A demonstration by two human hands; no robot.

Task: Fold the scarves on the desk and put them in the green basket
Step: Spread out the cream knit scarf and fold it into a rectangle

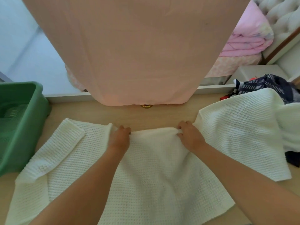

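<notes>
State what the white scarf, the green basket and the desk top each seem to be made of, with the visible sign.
The white scarf looks like knitted yarn, wool or acrylic, matte: even rows of stitches show. The green basket looks like moulded plastic, smooth with a slight sheen and a rounded rim. The desk top is pale wood or wood-look laminate, smooth, with faint grain.

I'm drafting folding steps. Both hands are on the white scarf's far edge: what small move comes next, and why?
Probably lift that edge and draw it toward the body, halving the white scarf. The left hand and right hand both pinch its far edge, and it lies spread open on the desk, not yet folded for the green basket.
</notes>
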